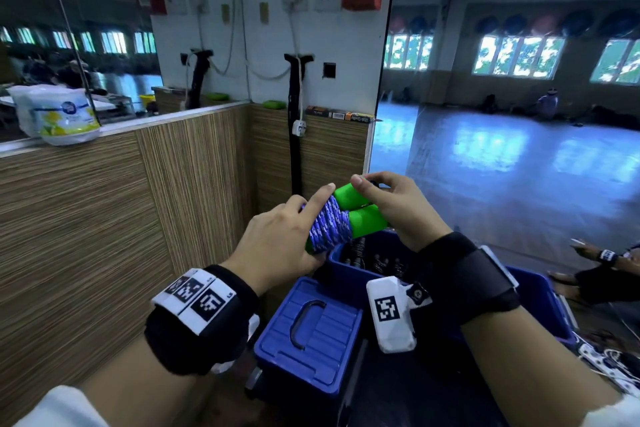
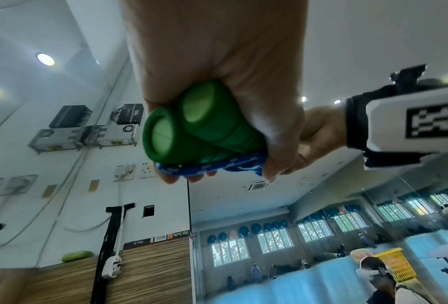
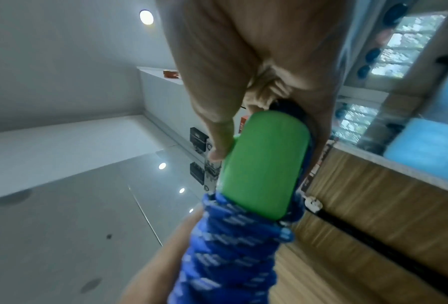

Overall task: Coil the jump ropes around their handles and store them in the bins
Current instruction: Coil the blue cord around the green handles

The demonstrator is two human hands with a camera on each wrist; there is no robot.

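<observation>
Both hands hold one jump rope above the bins. Its two green handles [image 1: 360,206] lie side by side, and blue-and-white rope [image 1: 329,225] is wound tightly round their middle. My left hand [image 1: 277,243] grips the wound end, index finger stretched along the coil; the handle ends [image 2: 181,127] and rope [image 2: 212,166] show under its palm. My right hand [image 1: 391,204] pinches the other end of the handles [image 3: 264,164], next to the coil [image 3: 233,251]. Below sits an open blue bin [image 1: 349,274] with dark items inside.
A closed blue bin lid [image 1: 311,333] with a black handle lies nearest me. A larger blue bin [image 1: 540,298] stands to the right. A wood-panelled wall [image 1: 104,211] runs along the left, a mirror [image 1: 519,114] at right. Another person's hand [image 1: 595,253] shows at far right.
</observation>
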